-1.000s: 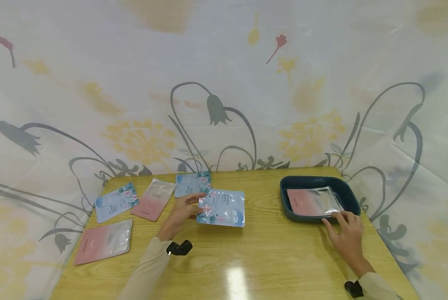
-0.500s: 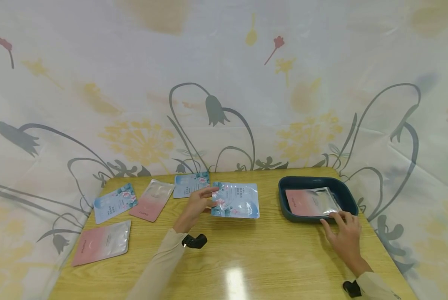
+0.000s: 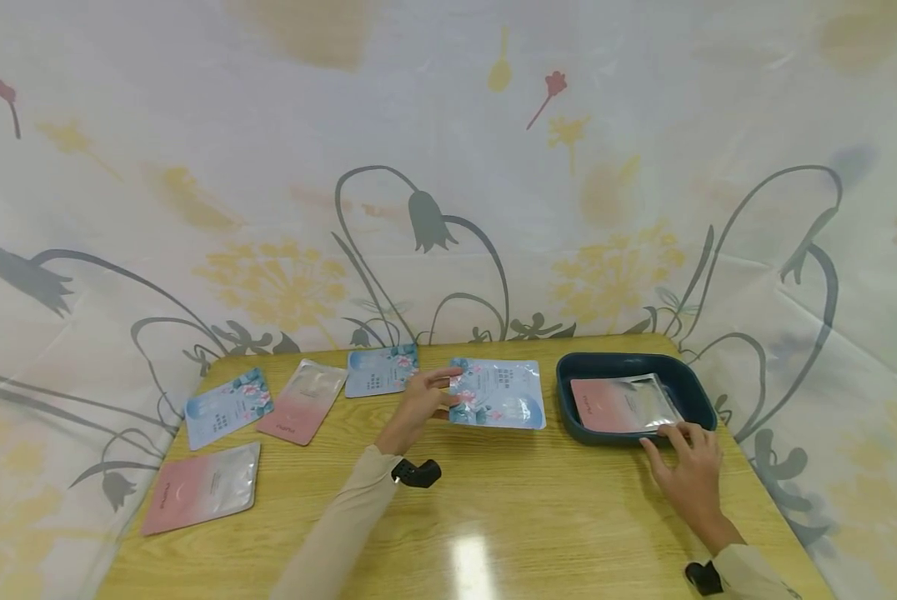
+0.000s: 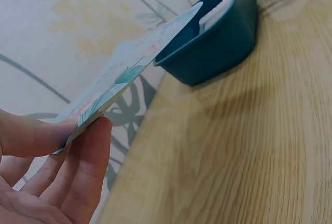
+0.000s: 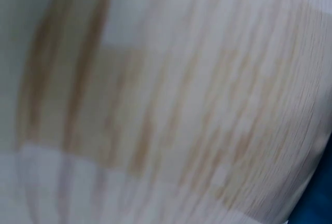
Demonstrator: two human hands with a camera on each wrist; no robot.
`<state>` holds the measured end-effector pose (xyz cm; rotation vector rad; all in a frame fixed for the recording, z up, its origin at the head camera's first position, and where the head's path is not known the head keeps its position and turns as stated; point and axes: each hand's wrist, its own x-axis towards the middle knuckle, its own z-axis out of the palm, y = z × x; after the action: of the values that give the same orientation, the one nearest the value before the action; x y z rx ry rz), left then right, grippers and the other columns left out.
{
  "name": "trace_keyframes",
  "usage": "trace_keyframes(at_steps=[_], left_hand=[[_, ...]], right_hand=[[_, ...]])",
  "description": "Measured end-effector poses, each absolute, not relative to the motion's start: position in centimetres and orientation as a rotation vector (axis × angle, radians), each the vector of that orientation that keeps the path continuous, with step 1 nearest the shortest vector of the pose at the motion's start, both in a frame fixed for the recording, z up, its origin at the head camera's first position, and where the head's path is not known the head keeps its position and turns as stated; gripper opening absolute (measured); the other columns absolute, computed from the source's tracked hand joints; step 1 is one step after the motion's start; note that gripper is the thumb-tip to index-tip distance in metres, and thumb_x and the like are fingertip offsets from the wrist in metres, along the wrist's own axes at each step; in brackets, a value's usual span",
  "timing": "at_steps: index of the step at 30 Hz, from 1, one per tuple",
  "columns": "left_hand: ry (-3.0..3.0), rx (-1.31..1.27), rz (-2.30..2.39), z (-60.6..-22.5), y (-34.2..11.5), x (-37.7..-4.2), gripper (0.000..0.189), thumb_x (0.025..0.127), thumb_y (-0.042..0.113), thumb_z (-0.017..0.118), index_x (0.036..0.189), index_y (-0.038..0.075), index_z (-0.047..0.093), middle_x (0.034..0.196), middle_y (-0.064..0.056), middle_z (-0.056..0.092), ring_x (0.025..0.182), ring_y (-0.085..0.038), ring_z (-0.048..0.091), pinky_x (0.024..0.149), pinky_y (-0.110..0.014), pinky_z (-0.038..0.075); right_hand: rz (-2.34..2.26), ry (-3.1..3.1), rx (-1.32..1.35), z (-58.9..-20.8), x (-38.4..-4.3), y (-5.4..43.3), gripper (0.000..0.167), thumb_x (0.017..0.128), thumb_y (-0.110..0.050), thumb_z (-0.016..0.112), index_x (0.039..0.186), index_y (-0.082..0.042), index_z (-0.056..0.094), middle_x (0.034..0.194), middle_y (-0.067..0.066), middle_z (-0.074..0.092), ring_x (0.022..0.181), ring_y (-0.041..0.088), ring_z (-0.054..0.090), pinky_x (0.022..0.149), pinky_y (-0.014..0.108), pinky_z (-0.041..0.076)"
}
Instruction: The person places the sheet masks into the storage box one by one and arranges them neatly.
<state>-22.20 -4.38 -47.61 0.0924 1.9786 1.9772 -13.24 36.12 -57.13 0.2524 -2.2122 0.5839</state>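
Observation:
My left hand pinches the left edge of a pale blue, flower-printed sheet mask packet and holds it above the table, left of the bin. In the left wrist view, thumb and fingers press the packet from opposite faces, and its far end points at the dark teal bin. My right hand grips the front rim of that bin near its right corner. Inside the bin lies a pink and silver sheet mask packet. The right wrist view is blurred and shows mostly wood, with a bit of teal bin.
On the left of the wooden table lie two pink packets and two blue packets. A flower-printed cloth hangs behind the table.
My left hand has carried the blue sheet mask packet rightward, closer to the bin. The right hand has stayed at the bin's rim.

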Motion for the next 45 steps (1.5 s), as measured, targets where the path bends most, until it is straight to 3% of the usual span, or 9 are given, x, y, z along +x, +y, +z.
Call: trace_keyframes(at_steps=[4, 11, 16, 22, 29, 36, 45], left_hand=[[1.939, 0.103, 2.005, -47.8, -3.4, -22.5, 0.046, 0.087, -0.004, 0.061, 0.131, 0.008, 0.057, 0.145, -0.02, 0.037, 0.114, -0.029, 0.055, 0.064, -0.039, 0.052], [1.904, 0.071, 2.02, -48.1, -1.9, -22.5, 0.044, 0.086, -0.006, 0.061, 0.127, 0.011, 0.061, 0.142, -0.018, 0.042, 0.088, -0.021, 0.064, 0.061, -0.034, 0.053], [1.896, 0.07, 2.034, -48.3, -0.9, -22.5, 0.044, 0.085, -0.007, 0.06, 0.126, 0.01, 0.062, 0.14, -0.017, 0.044, 0.091, -0.02, 0.064, 0.062, -0.036, 0.054], [1.882, 0.041, 2.037, -48.3, 0.0, -22.7, 0.043, 0.085, -0.007, 0.061, 0.124, 0.011, 0.064, 0.139, -0.015, 0.046, 0.084, -0.019, 0.065, 0.062, -0.036, 0.054], [1.839, 0.071, 2.055, -48.0, 0.7, -22.7, 0.044, 0.086, -0.008, 0.059, 0.127, 0.006, 0.06, 0.139, -0.015, 0.047, 0.091, -0.03, 0.064, 0.055, -0.029, 0.051], [1.849, 0.075, 2.063, -47.9, 2.0, -22.8, 0.044, 0.084, -0.007, 0.061, 0.124, 0.011, 0.063, 0.137, -0.014, 0.048, 0.075, -0.015, 0.062, 0.054, -0.029, 0.05], [1.857, 0.064, 2.065, -47.7, 3.7, -23.0, 0.042, 0.084, -0.008, 0.061, 0.121, 0.011, 0.065, 0.129, -0.011, 0.056, 0.071, -0.016, 0.064, 0.062, -0.036, 0.055]], right_hand=[[0.577, -2.205, 0.243, -57.2, -13.3, 36.2, 0.058, 0.09, -0.057, 0.052, 0.084, 0.0, 0.06, 0.087, 0.021, 0.047, 0.08, 0.043, 0.038, 0.066, 0.058, 0.027], [0.565, -2.196, 0.253, -57.2, -13.3, 36.1, 0.056, 0.09, -0.055, 0.053, 0.084, 0.0, 0.061, 0.087, 0.021, 0.047, 0.079, 0.043, 0.038, 0.065, 0.057, 0.028], [0.565, -2.189, 0.262, -57.2, -13.2, 36.1, 0.054, 0.09, -0.052, 0.056, 0.084, 0.001, 0.061, 0.086, 0.022, 0.048, 0.078, 0.043, 0.038, 0.065, 0.057, 0.028], [0.562, -2.17, 0.269, -57.2, -13.3, 36.1, 0.054, 0.09, -0.052, 0.056, 0.082, 0.001, 0.062, 0.086, 0.022, 0.048, 0.077, 0.043, 0.038, 0.064, 0.057, 0.028], [0.558, -2.211, 0.255, -57.0, -13.2, 36.1, 0.054, 0.09, -0.053, 0.055, 0.085, 0.001, 0.061, 0.088, 0.022, 0.048, 0.08, 0.044, 0.038, 0.067, 0.058, 0.029], [0.565, -2.216, 0.249, -57.1, -13.2, 36.2, 0.053, 0.09, -0.052, 0.055, 0.086, 0.001, 0.062, 0.088, 0.022, 0.048, 0.081, 0.044, 0.038, 0.067, 0.058, 0.028], [0.576, -2.17, 0.263, -57.3, -13.4, 36.1, 0.053, 0.09, -0.052, 0.056, 0.085, 0.001, 0.062, 0.086, 0.022, 0.048, 0.079, 0.043, 0.038, 0.067, 0.06, 0.028]])
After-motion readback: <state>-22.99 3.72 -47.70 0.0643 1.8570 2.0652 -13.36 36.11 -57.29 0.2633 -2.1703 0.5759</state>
